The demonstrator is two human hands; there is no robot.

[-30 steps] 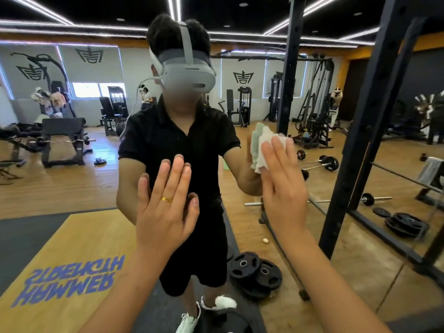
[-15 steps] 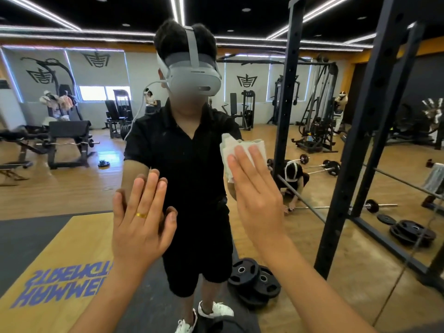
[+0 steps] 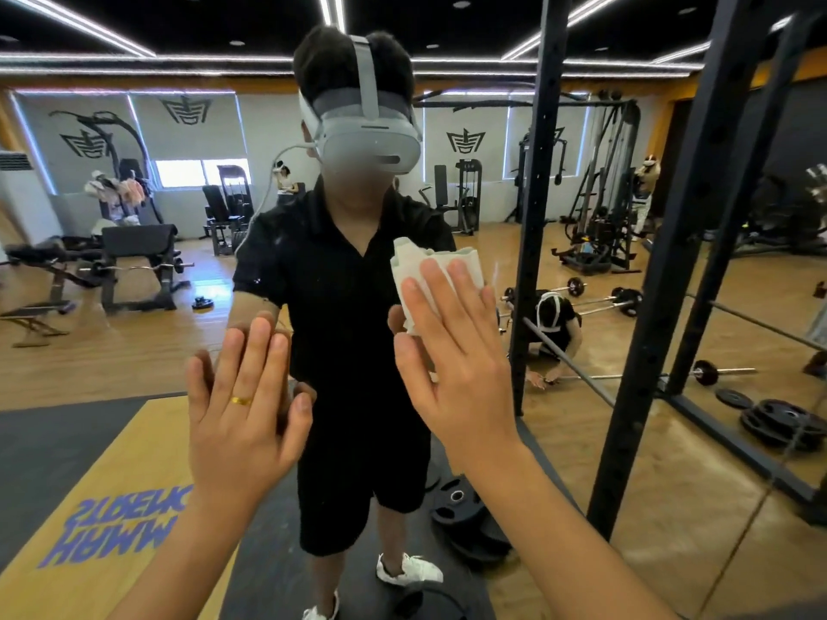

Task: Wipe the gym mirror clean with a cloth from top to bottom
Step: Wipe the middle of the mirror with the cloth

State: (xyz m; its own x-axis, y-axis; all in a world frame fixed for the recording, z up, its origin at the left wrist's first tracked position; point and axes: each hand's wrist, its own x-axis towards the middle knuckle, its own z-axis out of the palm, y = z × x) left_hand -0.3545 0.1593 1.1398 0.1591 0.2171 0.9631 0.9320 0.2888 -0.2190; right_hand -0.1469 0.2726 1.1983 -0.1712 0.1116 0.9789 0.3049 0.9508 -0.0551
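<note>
Though floor lettering (image 3: 121, 530) seems HAMMER STRENGTH: right fingers (image 3: 465, 297) flat on cloth (image 3: 429, 264); left fingers (image 3: 259, 351) flat on mirror (image 3: 134, 342).

Gold ring (image 3: 241, 400) (left hand (image 3: 244, 425))

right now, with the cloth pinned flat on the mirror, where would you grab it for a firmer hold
Probably the bunched top edge of the cloth, from above: it sticks out free past the straight fingertips of the right hand, while the rest lies flat against the mirror under that hand, with nothing to pinch.
</note>
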